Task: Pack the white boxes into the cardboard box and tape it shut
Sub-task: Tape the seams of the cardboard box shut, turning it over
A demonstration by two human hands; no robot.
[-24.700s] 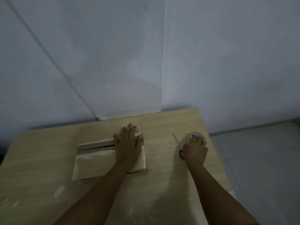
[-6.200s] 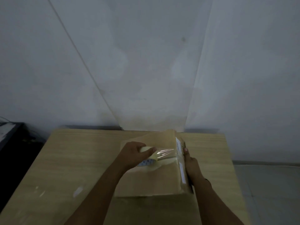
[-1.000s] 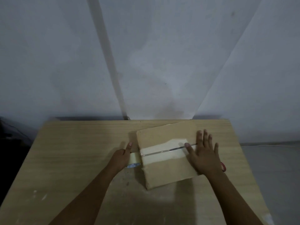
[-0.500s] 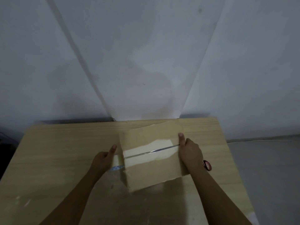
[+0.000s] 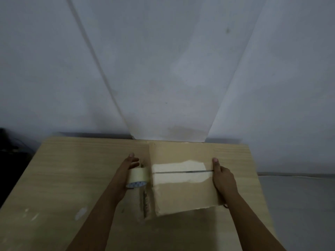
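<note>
Fingers (image 5: pixel 133 161) of the left hand (image 5: pixel 126 175) are wrapped round the tape roll (image 5: pixel 138 178), thumb and fingertips extended past its far side; the roll is gripped just left of the box (image 5: pixel 183 194). Fingers (image 5: pixel 215 163) of the right hand (image 5: pixel 223 180) are curled over the box's right edge, one fingertip raised at the end of the tape strip (image 5: pixel 179 173), gripping the box side.

Against the frame half a second earlier: the box has been squared up, its seam now running nearly level where it lay slanted before. The roll has come up from low beside the box's left edge to stand level with the seam. The right hand keeps its place on the right edge. The scissors seen earlier beside the right wrist are now hidden; only a dark trace shows at the box's near right corner.

The closed box lies flat on the table (image 5: pixel 63 178), between the two sets of fingers, a pale taped band across its top with the dark seam line through the middle. Its far edge sits close to the table's back edge by the wall (image 5: pixel 172 69). Left of the left fingers the table runs wide and bare; right of the right fingers only a narrow margin remains before the table's edge. Near side holds both forearms.
</note>
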